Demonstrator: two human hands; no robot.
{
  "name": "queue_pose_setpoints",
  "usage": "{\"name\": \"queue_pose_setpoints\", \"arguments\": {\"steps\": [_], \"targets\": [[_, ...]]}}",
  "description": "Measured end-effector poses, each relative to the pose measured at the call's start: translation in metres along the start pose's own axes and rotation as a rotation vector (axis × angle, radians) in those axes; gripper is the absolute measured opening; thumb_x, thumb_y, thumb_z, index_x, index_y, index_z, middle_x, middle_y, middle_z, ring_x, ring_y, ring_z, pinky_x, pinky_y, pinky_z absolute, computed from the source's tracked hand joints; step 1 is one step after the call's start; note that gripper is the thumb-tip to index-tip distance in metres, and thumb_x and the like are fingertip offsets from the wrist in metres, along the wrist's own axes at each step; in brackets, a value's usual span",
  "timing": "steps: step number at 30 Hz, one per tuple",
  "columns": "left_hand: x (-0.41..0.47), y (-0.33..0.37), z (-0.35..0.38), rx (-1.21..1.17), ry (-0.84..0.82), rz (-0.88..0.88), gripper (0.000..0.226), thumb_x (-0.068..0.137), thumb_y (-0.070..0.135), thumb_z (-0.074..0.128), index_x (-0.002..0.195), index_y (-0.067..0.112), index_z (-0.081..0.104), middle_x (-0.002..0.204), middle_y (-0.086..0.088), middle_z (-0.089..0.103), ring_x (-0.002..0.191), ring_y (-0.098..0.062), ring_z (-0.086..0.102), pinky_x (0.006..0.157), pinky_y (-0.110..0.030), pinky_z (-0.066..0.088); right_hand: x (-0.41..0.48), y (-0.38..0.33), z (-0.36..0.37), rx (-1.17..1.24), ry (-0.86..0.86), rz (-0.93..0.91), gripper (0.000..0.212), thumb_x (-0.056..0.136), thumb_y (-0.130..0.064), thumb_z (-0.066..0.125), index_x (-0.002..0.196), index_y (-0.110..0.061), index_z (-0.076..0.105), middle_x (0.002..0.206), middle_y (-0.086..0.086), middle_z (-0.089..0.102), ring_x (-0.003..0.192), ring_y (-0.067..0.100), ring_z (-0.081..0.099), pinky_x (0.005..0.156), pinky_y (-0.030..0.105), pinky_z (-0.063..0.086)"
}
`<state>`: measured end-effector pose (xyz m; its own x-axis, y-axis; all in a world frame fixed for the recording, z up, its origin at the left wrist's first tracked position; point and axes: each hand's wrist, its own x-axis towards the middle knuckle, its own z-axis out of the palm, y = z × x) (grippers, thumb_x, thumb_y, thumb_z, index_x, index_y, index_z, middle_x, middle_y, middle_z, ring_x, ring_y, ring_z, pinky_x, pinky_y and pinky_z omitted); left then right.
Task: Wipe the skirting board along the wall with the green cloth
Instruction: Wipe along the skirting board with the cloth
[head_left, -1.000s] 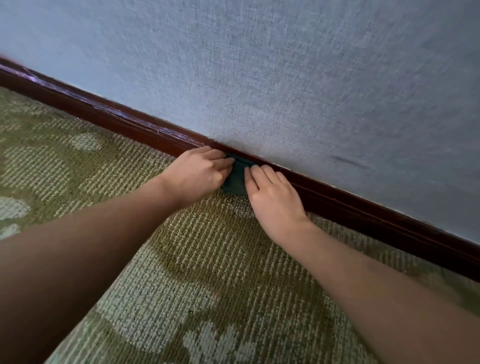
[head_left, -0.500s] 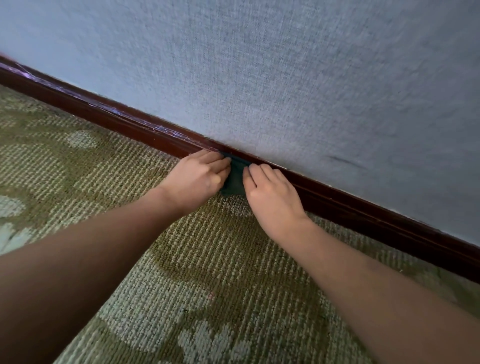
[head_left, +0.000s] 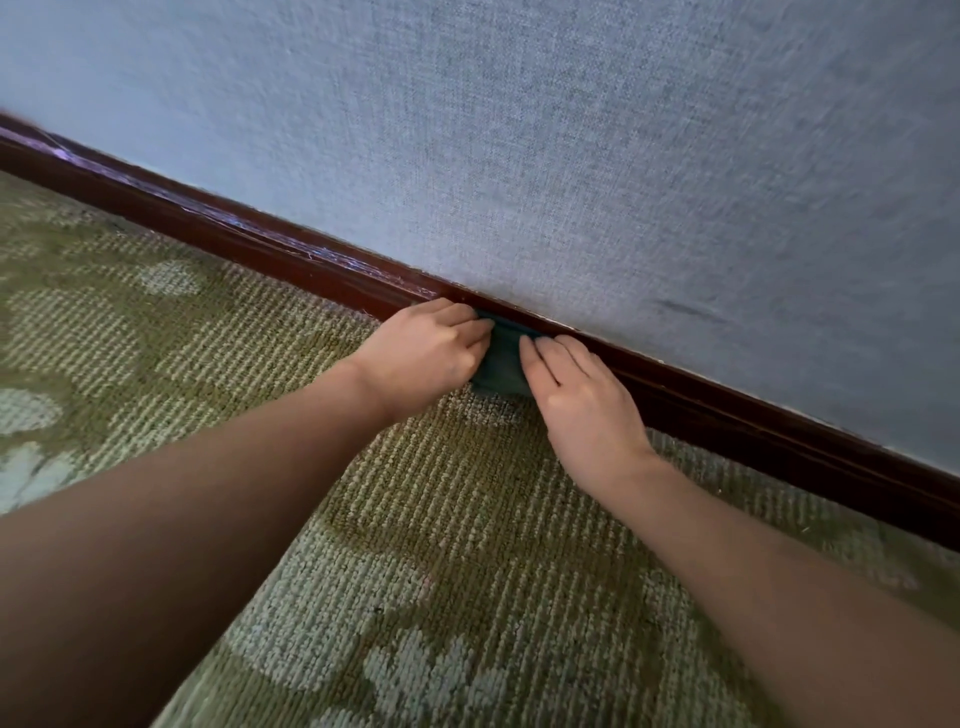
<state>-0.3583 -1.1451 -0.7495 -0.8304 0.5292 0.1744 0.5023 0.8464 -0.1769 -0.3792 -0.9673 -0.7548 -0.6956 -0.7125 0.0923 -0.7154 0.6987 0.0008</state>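
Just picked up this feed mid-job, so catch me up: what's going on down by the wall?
A person is working a green cloth against the dark skirting board at the foot of the wall, using both hands. The left hand grips the cloth's left side with curled fingers; the right hand presses its right side with straighter fingers. The cloth's lower edge meets the carpet. Pale dusty streaks show on the board farther left.

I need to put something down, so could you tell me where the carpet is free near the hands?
Carpet is bare left of the left hand beside the skirting board, and between the forearms. It is crowded where the right hand meets it on the green cloth.
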Motion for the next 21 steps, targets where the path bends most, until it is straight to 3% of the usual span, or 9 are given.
{"name": "queue_pose_setpoints", "arguments": {"steps": [5, 9, 16, 19, 21], "targets": [[-0.006, -0.007, -0.001, -0.011, -0.010, -0.048, 0.040, 0.053, -0.004, 0.082, 0.092, -0.005, 0.072, 0.097, -0.016, 0.071, 0.089, -0.028, 0.068, 0.076, -0.039, 0.057, 0.009, -0.010, 0.000, 0.020, -0.015, 0.019, 0.057, 0.059, 0.017, 0.070, 0.114, 0.014, 0.054, 0.108, 0.028, 0.061, 0.104, 0.038, 0.057, 0.086, 0.044, 0.049], [-0.005, -0.005, -0.002, 0.001, -0.031, -0.052, 0.041, 0.053, -0.001, 0.084, 0.093, -0.002, 0.072, 0.097, -0.013, 0.071, 0.089, -0.025, 0.068, 0.076, -0.035, 0.057, 0.011, -0.003, 0.003, -0.055, -0.077, -0.090, 0.055, 0.085, 0.005, 0.047, 0.137, 0.006, 0.029, 0.137, 0.020, 0.040, 0.127, 0.030, 0.033, 0.106, 0.036, 0.027], [-0.004, 0.001, -0.004, 0.024, -0.040, -0.054, 0.046, 0.049, 0.004, 0.086, 0.093, 0.001, 0.073, 0.095, -0.011, 0.072, 0.087, -0.023, 0.069, 0.075, -0.032, 0.056, 0.012, 0.007, -0.002, -0.161, -0.132, -0.175, 0.055, 0.090, -0.002, 0.040, 0.141, 0.002, 0.019, 0.142, 0.015, 0.033, 0.128, 0.025, 0.029, 0.107, 0.033, 0.020], [-0.002, 0.005, -0.006, -0.007, -0.026, -0.092, 0.048, 0.046, -0.001, 0.086, 0.093, -0.001, 0.073, 0.095, -0.014, 0.072, 0.086, -0.026, 0.069, 0.073, -0.036, 0.057, 0.007, 0.010, -0.005, -0.172, -0.120, -0.164, 0.055, 0.087, 0.000, 0.046, 0.138, 0.004, 0.027, 0.139, 0.018, 0.039, 0.126, 0.027, 0.036, 0.105, 0.034, 0.027], [0.000, 0.007, -0.007, -0.043, -0.018, -0.097, 0.048, 0.046, -0.006, 0.084, 0.093, -0.004, 0.072, 0.094, -0.016, 0.071, 0.085, -0.028, 0.069, 0.070, -0.039, 0.058, 0.001, 0.011, -0.007, -0.173, -0.045, -0.143, 0.053, 0.073, 0.001, 0.066, 0.123, 0.006, 0.051, 0.120, 0.019, 0.059, 0.109, 0.027, 0.056, 0.093, 0.033, 0.045]]}}
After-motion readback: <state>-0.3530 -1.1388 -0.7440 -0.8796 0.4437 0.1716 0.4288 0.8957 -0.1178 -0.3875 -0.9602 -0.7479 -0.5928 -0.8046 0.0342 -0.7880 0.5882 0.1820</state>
